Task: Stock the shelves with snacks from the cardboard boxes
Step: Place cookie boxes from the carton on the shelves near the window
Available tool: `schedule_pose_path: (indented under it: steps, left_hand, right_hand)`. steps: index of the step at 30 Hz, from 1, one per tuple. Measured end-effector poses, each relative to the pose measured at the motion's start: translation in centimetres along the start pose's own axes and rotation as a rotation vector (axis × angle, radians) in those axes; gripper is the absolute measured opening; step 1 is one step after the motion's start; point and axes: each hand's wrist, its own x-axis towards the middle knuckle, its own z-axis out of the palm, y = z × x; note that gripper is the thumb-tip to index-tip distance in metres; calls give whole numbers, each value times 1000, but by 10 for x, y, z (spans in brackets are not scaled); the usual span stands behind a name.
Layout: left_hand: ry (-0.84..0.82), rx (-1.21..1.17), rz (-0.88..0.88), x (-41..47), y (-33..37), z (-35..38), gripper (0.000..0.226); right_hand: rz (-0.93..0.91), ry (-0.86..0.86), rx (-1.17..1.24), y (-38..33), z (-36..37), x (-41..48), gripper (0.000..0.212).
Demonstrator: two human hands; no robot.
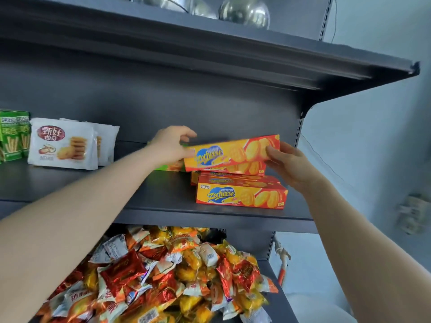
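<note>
Both hands hold one long orange-and-red Zecheese biscuit box point(229, 151), tilted, above the middle shelf point(163, 201). My left hand point(171, 145) grips its left end and my right hand point(288, 165) grips its right end, thumb on the front face. Under it lies another box of the same kind, mostly hidden point(235, 177). A third such box point(241, 197) lies flat in front, near the shelf's edge. A green pack point(163, 167) peeks out behind my left wrist.
White cookie bags point(63, 144) and green stick-snack boxes point(14, 136) stand at the shelf's left. The lower shelf holds a heap of small wrapped snacks point(168, 276). Metal bowls point(245, 11) sit on the top shelf. A pale wall is at the right.
</note>
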Motion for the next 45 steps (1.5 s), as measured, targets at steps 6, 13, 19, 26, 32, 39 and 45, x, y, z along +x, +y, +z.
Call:
schedule_pose_path:
  steps: [6,13,19,26,32,39,45]
  left_hand:
    - [115,24,20,-4,-1,52,47]
    - [238,98,45,-15,2,43,33]
    - [289,196,65,-50,-19,10,24]
    - [314,384,13,-119,-68,-66,26]
    - [355,538,-124,-223,-141,-169,27]
    - [399,660,-380,-392,-239,-310,23]
    - [416,754,-573,-534,-295,-422,22]
  right_hand:
    - [87,76,-425,31,-28,-8,52]
    - [-192,69,-820,12,0,11,53]
    - [-500,-137,-1124,1,80,21,53]
    - [-749,-297,-1269,5,199,-6,47]
    - [-850,-455,-1152,13,351,-54,42]
    - [-972,-702,-946,37,578,-160,39]
    - [-1050,-859,-786,48,758,-261,39]
